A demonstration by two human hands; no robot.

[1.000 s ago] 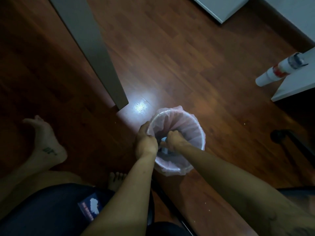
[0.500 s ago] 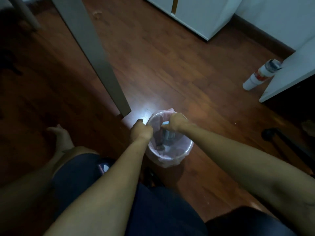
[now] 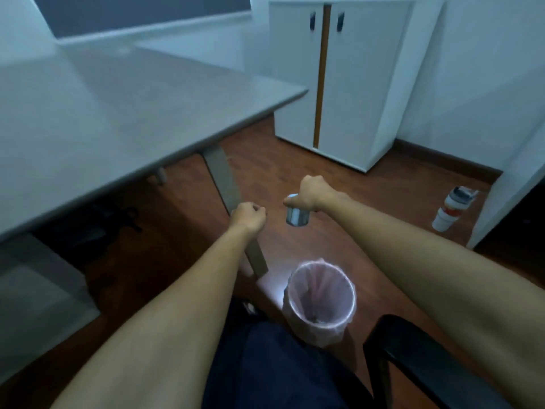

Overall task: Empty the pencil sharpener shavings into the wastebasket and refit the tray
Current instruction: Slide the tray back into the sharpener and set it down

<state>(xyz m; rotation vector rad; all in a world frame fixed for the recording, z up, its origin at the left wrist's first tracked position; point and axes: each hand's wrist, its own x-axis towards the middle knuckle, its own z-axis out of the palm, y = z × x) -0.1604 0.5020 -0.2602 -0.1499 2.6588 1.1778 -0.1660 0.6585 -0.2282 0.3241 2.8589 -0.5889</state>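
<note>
The wastebasket, small and round with a pink plastic liner, stands on the wooden floor beside my knee. High above it and a little farther away, my right hand is shut on a small grey-blue pencil sharpener part that hangs below the fingers; motion blur hides whether it is the tray or the body. My left hand is curled into a loose fist to the left of it, apart from it. Whether the left hand holds anything small is hidden by the fingers.
A grey desk fills the left, its slanted leg running down behind my left hand toward the basket. A white cabinet stands at the back. A white bottle sits on the floor at right. A black chair arm is near the basket.
Both hands have lifted out of and away from the wastebasket, the right one carrying the sharpener part. The view has tilted up, bringing the desk and cabinet into sight.
</note>
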